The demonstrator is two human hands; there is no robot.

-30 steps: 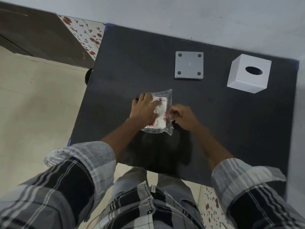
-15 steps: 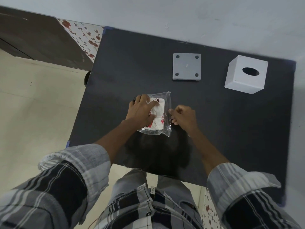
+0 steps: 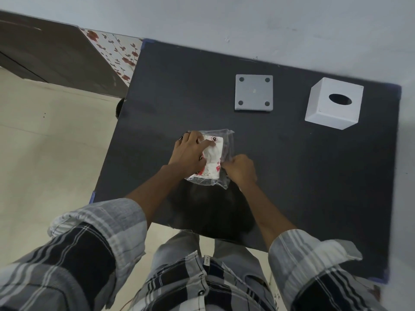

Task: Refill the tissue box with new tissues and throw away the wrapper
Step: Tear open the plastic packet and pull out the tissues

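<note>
Holding wrapped tissues (image 3: 213, 156) at frame centre on the table (image 3: 292, 176): left hand (image 3: 189, 151) presses flat, right hand (image 3: 240, 169) grip pinches the wrapper (image 3: 227, 144) edge.
Risk: a sharp pull could tear or scatter the tissues. Box (image 3: 334, 104) stands upper right, grey base (image 3: 253, 92) lies beside it, detached; no obstruction seen between.

Open bench (image 3: 303, 176) is stretching right of the pack (image 3: 213, 153) and beyond it. At the back, the plate (image 3: 253, 92) and the box (image 3: 334, 106) are standing well apart, leaving a bare lane between them; the wall (image 3: 247, 23) is closing the far edge.
</note>
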